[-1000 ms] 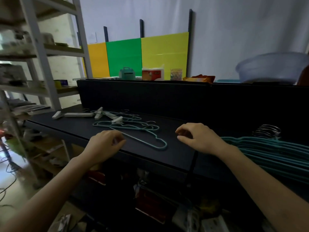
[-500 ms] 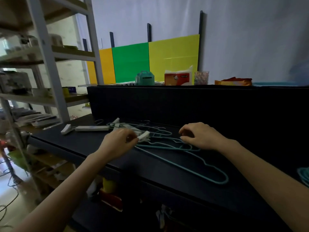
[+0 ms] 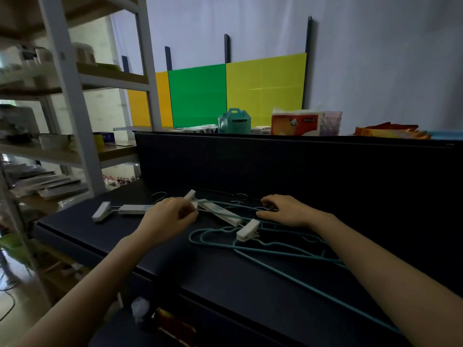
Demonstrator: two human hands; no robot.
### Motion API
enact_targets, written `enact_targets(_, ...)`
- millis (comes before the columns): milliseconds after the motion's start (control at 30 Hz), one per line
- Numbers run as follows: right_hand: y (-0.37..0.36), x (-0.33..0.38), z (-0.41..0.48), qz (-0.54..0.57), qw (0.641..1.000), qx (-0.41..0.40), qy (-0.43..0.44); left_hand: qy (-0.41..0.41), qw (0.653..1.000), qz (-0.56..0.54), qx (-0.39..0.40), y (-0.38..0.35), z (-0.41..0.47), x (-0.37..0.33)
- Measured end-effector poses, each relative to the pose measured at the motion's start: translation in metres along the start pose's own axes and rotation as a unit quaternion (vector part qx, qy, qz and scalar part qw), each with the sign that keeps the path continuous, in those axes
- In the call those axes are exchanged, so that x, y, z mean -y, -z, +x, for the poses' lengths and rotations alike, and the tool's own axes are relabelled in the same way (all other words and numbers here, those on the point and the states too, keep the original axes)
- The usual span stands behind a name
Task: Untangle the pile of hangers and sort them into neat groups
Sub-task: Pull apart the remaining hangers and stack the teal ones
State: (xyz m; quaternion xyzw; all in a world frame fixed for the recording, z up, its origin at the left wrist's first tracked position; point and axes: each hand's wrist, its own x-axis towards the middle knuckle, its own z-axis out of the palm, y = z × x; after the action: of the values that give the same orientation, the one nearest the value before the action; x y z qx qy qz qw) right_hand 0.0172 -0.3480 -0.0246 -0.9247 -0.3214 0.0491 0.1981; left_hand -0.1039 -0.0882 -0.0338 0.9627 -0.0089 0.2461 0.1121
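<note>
Several teal wire hangers [image 3: 270, 246] lie tangled on the black table [image 3: 225, 279], overlapping white clip hangers. One white clip hanger [image 3: 220, 212] runs diagonally across the pile and ends in a clip [image 3: 246, 230]; another white clip hanger [image 3: 125, 209] lies to the left. My left hand [image 3: 167, 219] is closed, its fingers pinching the upper end of the diagonal white hanger. My right hand [image 3: 285, 210] rests fingers-down on the teal hangers' hook ends; whether it grips them is hidden.
A black back panel [image 3: 275, 169] rises behind the table, with a teal box [image 3: 234, 121], a tissue pack [image 3: 295, 123] and snack packets [image 3: 390, 130] on top. A white shelving rack [image 3: 67, 96] stands at the left. Coloured boards [image 3: 225, 93] lean on the far wall.
The view has swung left and closer, so the sorted teal stack at the right has left the frame. My left hand reached forward from the table's front edge onto the white clip hanger.
</note>
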Motion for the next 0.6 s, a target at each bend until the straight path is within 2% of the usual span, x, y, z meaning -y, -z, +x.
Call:
enact_targets(233,-0.01,0.012,0.035,0.014,0.992,0.103,-0.07,-0.019,1.0,-0.009,0.011,0.001,0.006,0.036)
enact_targets(467,-0.01,0.013,0.037,0.005,0.995,0.075,-0.061,-0.037,0.999,-0.019,0.019,0.002,0.007,0.066)
enact_targets(600,-0.011,0.018,0.032,-0.03,0.998,0.025,-0.04,-0.034,0.999,-0.022,0.017,-0.002,0.003,0.084)
